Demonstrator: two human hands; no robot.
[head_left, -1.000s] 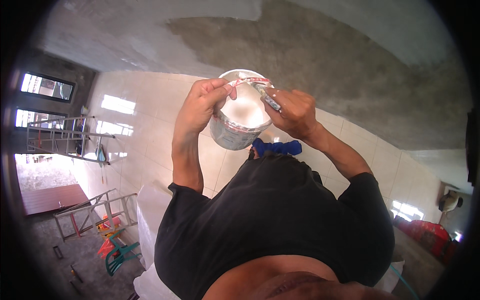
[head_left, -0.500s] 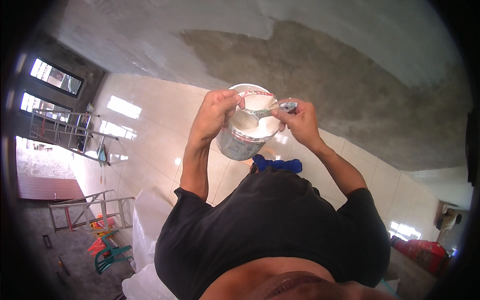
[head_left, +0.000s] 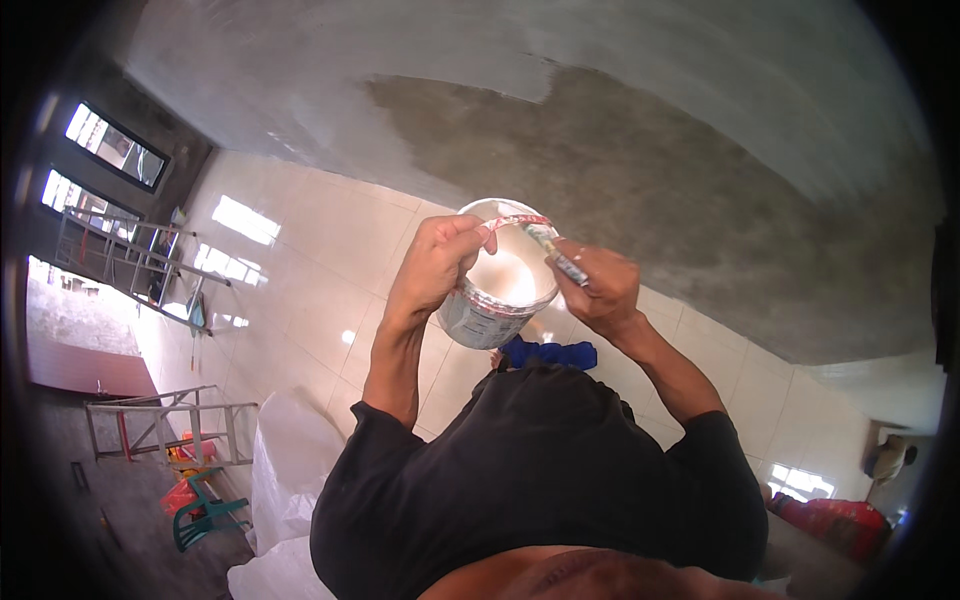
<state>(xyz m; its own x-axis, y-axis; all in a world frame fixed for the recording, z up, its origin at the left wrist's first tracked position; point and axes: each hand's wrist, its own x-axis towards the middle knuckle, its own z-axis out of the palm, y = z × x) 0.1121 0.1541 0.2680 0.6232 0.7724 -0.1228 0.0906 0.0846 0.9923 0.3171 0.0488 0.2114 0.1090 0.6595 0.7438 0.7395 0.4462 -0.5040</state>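
Observation:
My left hand (head_left: 435,265) is closed on the red-and-white handle (head_left: 514,219) of a round paint bucket (head_left: 485,325). White paint (head_left: 508,275) shows inside, and dried smears coat the bucket's rim. In my right hand (head_left: 605,285) is a paintbrush (head_left: 566,266), its stained grip slanting down to the right. The brush's upper end lies at the right inner side of the bucket, next to the handle; its bristles are hard to make out there. The bucket hangs in front of my body, above the tiled floor.
Ahead rises a wall (head_left: 640,150), part pale coated, part darker grey. Metal ladders (head_left: 150,255) and a green plastic chair (head_left: 205,512) stand at left, near plastic sheeting (head_left: 290,470). Red material (head_left: 835,525) lies at lower right. Glossy tiles (head_left: 300,255) cover the floor.
The brush has swung from pointing left over the paint to pointing up at the bucket's far right side. My right hand has turned and lowered; the bucket sits slightly lower in view.

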